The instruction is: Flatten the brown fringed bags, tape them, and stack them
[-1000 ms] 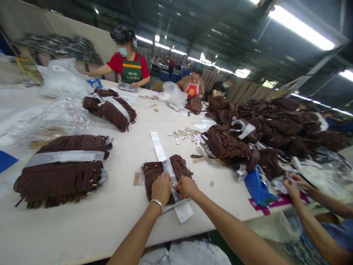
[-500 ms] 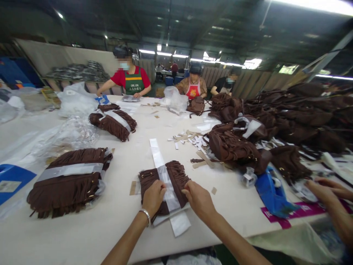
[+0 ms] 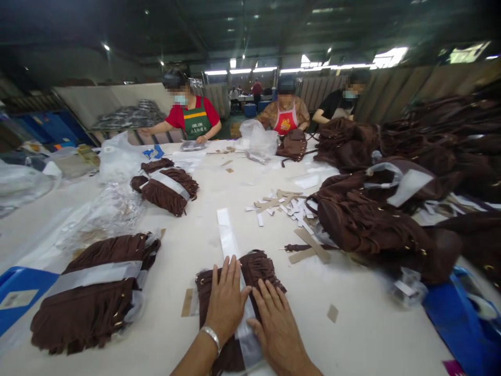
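Evidently presses brown fringed bag [image 3: 259,267] directly beneath outspread left grip [image 3: 227,300] and right grip [image 3: 276,324], clutching nothing; already has pale band [image 3: 249,351] laid across between both, but apparently leaves white strip [image 3: 227,231] unfastened on counter [image 3: 352,344] beyond.

Toward the near edge of the cream worktop [image 3: 176,261], the bag [image 3: 260,267] is dark brown — its strip [image 3: 227,235] silvery white. Beyond the far edge, one apron [image 3: 197,125] is green — yellow-striped.

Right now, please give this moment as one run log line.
left hand: palm down on brown fringed bag | right hand: palm down on same bag | pale strip: across bag, past far edge
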### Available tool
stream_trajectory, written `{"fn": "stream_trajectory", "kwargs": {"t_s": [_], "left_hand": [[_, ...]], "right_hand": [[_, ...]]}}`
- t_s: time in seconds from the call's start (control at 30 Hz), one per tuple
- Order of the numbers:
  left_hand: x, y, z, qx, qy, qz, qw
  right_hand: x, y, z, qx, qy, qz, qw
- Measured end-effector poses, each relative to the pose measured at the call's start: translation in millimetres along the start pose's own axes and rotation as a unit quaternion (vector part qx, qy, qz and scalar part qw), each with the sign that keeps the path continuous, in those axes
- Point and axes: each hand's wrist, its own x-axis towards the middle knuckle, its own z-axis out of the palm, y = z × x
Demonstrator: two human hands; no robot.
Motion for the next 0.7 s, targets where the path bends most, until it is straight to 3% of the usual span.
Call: {"fn": "stream_trajectory", "kwargs": {"t_s": [0.23,0.4,0.7], "left_hand": [[8.4,-12.9,11.8,-0.025,-0.058,-0.011,0.998],[16.0,-20.1,13.6,-0.07,-0.092,-0.023,0.993],[13.4,-21.6,19.9,-0.076,-0.105,-0.023,0.991]], "right_hand": [[39.6,4.4,15.8,0.039,-0.062,0.005,0.997],[42.1,7.5,23.5,0.042,-0.118,0.016,0.992],[41.2,5.1,25.0,0.054,-0.111,0.022,0.992]]}}
